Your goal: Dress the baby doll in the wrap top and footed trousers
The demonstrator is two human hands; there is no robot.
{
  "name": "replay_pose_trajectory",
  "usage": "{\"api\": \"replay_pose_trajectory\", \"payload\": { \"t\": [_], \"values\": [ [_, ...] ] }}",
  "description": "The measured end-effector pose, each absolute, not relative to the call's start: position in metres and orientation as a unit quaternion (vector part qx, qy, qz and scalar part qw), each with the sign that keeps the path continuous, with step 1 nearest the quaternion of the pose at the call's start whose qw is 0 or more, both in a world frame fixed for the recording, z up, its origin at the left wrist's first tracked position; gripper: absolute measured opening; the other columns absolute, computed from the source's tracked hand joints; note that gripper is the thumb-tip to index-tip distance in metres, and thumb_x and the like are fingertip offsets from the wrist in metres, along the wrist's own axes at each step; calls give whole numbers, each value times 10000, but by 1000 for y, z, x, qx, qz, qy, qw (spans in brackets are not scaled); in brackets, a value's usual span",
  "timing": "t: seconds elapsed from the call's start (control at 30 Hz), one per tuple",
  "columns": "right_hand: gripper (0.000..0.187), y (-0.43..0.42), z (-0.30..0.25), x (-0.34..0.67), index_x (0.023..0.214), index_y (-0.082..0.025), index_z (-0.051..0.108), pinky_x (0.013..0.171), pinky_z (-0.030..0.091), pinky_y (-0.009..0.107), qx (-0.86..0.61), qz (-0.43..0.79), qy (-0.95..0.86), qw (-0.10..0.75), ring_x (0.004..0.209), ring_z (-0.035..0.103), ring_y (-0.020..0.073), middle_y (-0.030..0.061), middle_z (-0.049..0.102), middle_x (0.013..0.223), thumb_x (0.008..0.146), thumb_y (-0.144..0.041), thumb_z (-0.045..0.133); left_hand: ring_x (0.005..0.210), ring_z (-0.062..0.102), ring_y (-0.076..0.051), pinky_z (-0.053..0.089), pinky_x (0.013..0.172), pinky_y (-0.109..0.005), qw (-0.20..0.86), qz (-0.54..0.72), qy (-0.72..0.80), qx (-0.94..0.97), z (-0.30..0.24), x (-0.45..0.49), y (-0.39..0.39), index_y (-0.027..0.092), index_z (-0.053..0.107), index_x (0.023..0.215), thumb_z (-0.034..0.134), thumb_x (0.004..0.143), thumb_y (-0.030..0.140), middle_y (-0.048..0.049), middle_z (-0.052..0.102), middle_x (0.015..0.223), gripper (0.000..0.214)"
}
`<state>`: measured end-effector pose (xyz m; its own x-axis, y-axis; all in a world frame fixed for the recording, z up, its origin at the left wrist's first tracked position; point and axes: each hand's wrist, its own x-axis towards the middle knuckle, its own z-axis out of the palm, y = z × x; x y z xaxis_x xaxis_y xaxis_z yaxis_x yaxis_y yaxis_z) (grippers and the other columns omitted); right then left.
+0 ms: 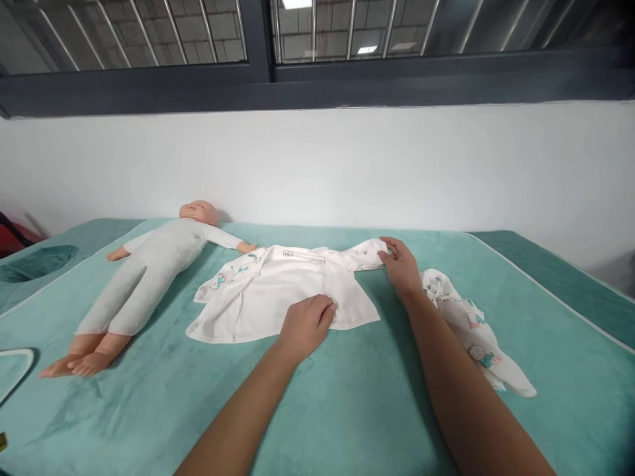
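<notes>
A white baby shirt (278,301) with small coloured prints on its sleeves lies spread on the green padded surface. My left hand (306,324) is closed over the lower front of the shirt, with thumb and forefinger pinched on the cloth. At the end of the right-hand sleeve, my right hand (401,266) grips the cuff between thumb and fingers. Left of the shirt, a baby doll (166,248) in a pale bodysuit lies on its back, one hand close to the shirt's collar. A crumpled white printed garment (469,324) lies beyond my right forearm, which partly hides it.
The green plush cover (347,403) has white piping and runs back to a white wall (317,172). Above the wall is a dark-framed window (262,92) with metal bars. Something red and black (14,235) shows at the far left edge.
</notes>
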<state>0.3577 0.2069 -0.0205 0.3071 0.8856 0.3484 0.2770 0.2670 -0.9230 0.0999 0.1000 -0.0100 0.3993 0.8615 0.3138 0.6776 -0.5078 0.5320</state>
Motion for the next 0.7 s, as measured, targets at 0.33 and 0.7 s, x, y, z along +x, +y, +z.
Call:
{"api": "replay_pose_trajectory", "payload": {
  "t": [0.33, 0.7],
  "values": [
    [486, 215, -32, 360, 1146, -152, 585, 1090, 323, 503, -638, 78, -590, 489, 1236, 454, 283, 134, 447, 1398, 688, -97, 432, 767, 610, -140, 396, 669, -251, 156, 279, 470, 823, -9, 100, 101, 212, 604, 876, 355, 978, 326, 4, 677, 839, 292],
    [377, 200, -32, 301, 1252, -239, 574, 1152, 245, 416, -530, 33, -813, 238, 1273, 473, 185, 50, 558, 1355, 943, -254, 359, 792, 616, -142, 408, 691, -257, 146, 274, 469, 827, -9, 101, 101, 214, 596, 875, 361, 976, 315, 6, 682, 857, 276]
  ]
}}
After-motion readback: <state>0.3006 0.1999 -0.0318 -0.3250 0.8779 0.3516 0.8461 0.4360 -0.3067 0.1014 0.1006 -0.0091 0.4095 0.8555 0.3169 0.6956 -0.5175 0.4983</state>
